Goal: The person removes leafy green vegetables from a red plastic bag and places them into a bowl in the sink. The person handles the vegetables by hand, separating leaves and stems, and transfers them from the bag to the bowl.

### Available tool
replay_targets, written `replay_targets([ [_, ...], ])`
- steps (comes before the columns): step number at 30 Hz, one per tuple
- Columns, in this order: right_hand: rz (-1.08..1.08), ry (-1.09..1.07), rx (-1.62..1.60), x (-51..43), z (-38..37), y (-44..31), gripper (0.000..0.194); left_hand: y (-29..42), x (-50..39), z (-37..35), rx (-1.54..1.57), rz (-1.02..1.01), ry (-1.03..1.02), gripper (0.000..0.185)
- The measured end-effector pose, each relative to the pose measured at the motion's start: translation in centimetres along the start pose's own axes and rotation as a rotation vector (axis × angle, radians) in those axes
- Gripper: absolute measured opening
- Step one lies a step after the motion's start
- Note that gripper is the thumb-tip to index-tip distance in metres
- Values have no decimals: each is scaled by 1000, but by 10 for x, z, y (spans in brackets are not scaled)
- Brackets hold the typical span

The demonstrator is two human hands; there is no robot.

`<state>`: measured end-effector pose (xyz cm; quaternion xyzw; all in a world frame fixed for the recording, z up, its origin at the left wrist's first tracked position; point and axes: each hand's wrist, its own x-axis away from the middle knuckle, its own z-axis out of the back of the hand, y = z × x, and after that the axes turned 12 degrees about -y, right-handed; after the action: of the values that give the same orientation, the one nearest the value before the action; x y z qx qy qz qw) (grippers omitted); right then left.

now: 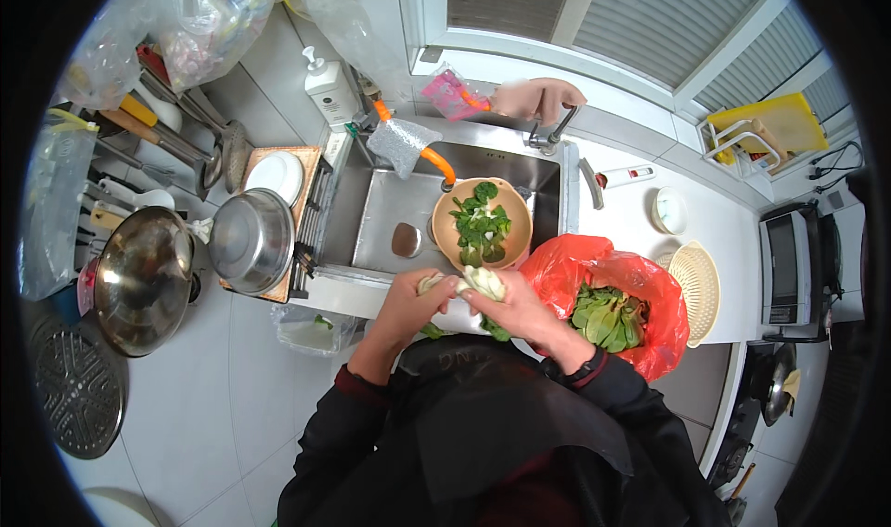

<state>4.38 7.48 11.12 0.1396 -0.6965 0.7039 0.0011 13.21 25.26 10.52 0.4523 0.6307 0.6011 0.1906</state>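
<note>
Both hands are close together at the front edge of the sink, just below a tan bowl (452, 248) that holds loose green leaves (480, 227). My left hand (414, 304) grips pale stalks of a leafy green vegetable (429, 283). Thicker pale stalks (484, 283) are in my right hand (511, 307). Dark green leaves (495, 328) hang below both hands. To the right, a red plastic bag (647, 276) stands open with more leafy greens (609, 318) inside.
The steel sink (379, 206) has a faucet (550, 140) at its back right. A cleaver-like tool (592, 182), a small bowl (669, 210) and a cream colander (696, 294) lie on the right counter. Metal basin (252, 241) and wok (144, 280) are at left.
</note>
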Motion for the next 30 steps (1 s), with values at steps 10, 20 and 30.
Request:
replay_targets([
  [10, -464, 329, -762, -58, 12, 80, 27, -62, 41, 86, -30, -46, 525, 21],
  [20, -388, 454, -951, -91, 81, 72, 54, -250, 153, 270, 1157, -15, 1130, 20],
  [30, 238, 287, -544, 81, 116, -47, 31, -328, 131, 308, -855, 277, 535, 66],
])
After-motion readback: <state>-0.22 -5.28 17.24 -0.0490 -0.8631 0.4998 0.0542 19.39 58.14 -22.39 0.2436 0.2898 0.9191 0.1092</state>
